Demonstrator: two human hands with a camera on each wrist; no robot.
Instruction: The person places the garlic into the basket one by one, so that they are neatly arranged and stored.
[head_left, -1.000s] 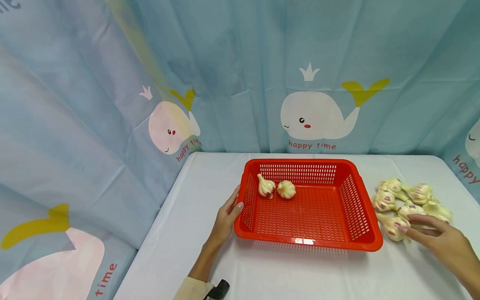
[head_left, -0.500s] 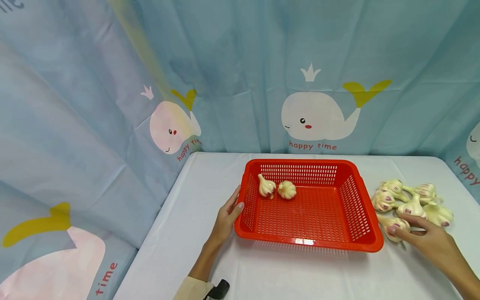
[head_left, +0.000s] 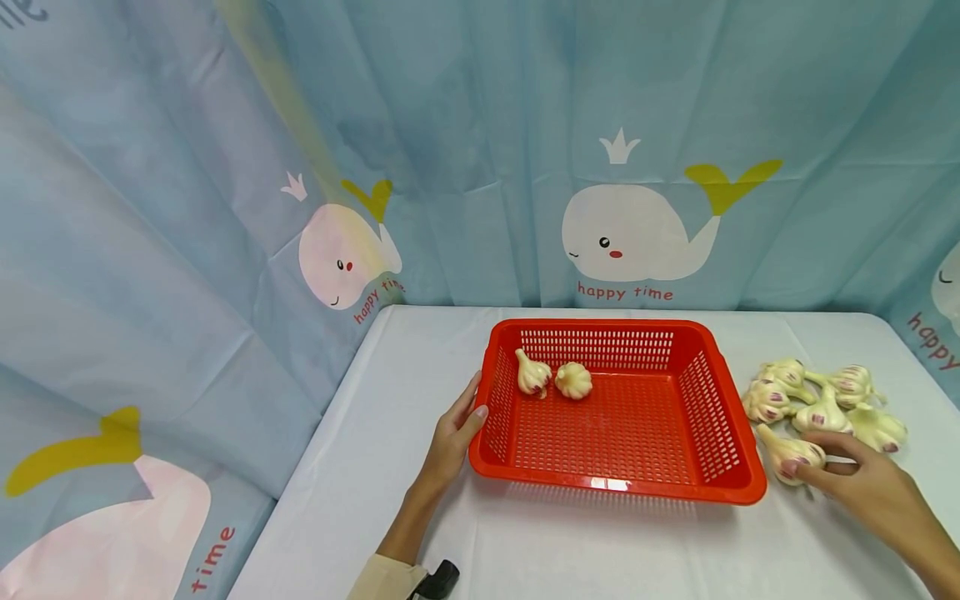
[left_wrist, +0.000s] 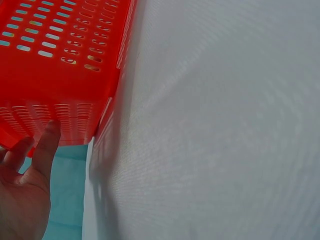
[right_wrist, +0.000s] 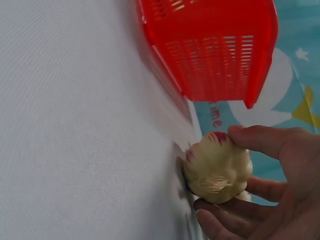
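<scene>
My left hand [head_left: 450, 436] rests against the left side of the red plastic basket [head_left: 735, 487], its thumb and fingers fairly straight at the rim. In the left wrist view the thumb [left_wrist: 47, 142] lies over the basket's slotted end wall. On the right, my right hand [head_left: 870, 479] grips a garlic bulb [head_left: 791, 457] whose stem points toward the basket. The right wrist view shows this bulb [right_wrist: 218, 167] from its root end, with the thumb above and fingers below. Two garlic bulbs, one [head_left: 532, 372] with its stem up and a rounder one [head_left: 573, 381], lie inside the basket's left part.
Several garlic bulbs [head_left: 823, 412] lie in a cluster right of the basket, just beyond the right hand. A white cloth [head_left: 585, 550] covers the table. Blue curtains with whale prints [head_left: 630, 233] hang behind and at the left.
My right hand has moved slightly left and taken hold of the nearest garlic bulb, which has shifted a little. A neighbouring bulb has turned, its stem now upward. The left hand and basket stay put.
</scene>
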